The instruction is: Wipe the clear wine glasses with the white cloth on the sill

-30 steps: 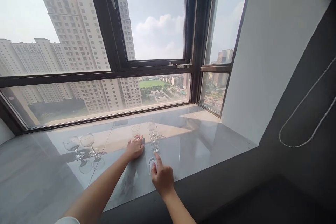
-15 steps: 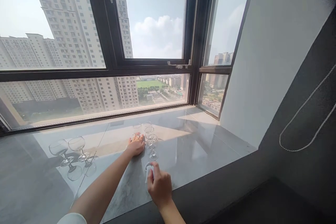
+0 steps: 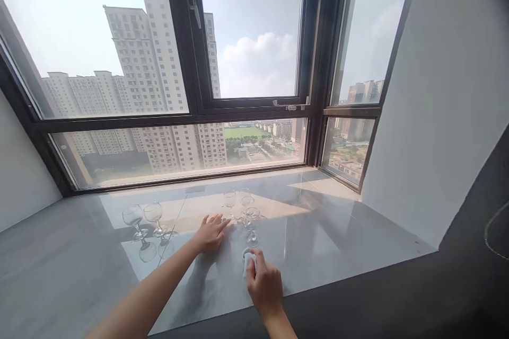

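Note:
My left hand (image 3: 212, 234) is over the sill with its fingers spread, just left of a stemmed glass (image 3: 229, 199); it holds nothing. To the right of that one, several more clear stemmed glasses stand upright in a close row running toward me, the nearest glass (image 3: 252, 218) in front of my right hand. My right hand (image 3: 265, 280) is closed on a small white object (image 3: 248, 264) with a rounded upper rim; its kind is unclear, as my fingers cover part of it. Farther left, two stemmed glasses, one glass (image 3: 132, 215) beside another glass (image 3: 153, 212), stand close together.
The glossy grey stone sill (image 3: 318, 243) reflects the glasses and has a front edge dropping off near my right wrist. Behind it is a dark window frame (image 3: 246, 111). A white wall (image 3: 433, 106) bounds the right side, with a bead cord (image 3: 493, 233) hanging beyond it.
My left hand has drawn back from the rear left glass of the row, leaving it standing. My right hand keeps its hold on the white object. The view has turned to the left.

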Available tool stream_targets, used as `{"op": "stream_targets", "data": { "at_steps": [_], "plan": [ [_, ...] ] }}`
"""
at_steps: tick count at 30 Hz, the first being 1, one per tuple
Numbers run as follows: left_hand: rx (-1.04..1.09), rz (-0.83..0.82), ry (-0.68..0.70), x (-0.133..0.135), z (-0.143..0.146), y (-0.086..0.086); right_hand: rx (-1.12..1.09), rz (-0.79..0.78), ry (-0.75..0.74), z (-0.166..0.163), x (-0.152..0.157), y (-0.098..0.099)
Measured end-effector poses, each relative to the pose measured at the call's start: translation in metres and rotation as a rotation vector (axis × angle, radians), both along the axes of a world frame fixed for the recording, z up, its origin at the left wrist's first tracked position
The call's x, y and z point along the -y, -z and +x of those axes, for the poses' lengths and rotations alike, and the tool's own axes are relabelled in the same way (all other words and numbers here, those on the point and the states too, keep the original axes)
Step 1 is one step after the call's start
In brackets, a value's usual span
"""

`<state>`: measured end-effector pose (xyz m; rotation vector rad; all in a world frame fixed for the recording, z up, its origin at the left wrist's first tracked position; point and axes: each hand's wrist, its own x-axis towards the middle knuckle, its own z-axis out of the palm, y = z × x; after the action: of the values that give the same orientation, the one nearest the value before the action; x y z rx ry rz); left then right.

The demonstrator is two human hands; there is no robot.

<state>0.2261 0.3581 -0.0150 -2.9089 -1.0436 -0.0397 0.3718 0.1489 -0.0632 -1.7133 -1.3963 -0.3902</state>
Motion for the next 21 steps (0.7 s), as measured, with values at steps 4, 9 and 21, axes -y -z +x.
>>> {"op": "stream_targets", "data": {
  "at_steps": [4,9,21],
  "plan": [
    [0.038,0.056,0.010,0.006,-0.061,-0.020,0.024,0.010,0.028,0.002,0.000,0.003],
    [0.124,0.152,-0.317,-0.002,-0.139,-0.021,0.044,-0.009,0.060,0.005,-0.002,0.009],
    [0.169,0.035,-0.546,-0.050,-0.198,0.011,0.031,-0.055,0.076,0.009,-0.005,0.020]
  ]
}}
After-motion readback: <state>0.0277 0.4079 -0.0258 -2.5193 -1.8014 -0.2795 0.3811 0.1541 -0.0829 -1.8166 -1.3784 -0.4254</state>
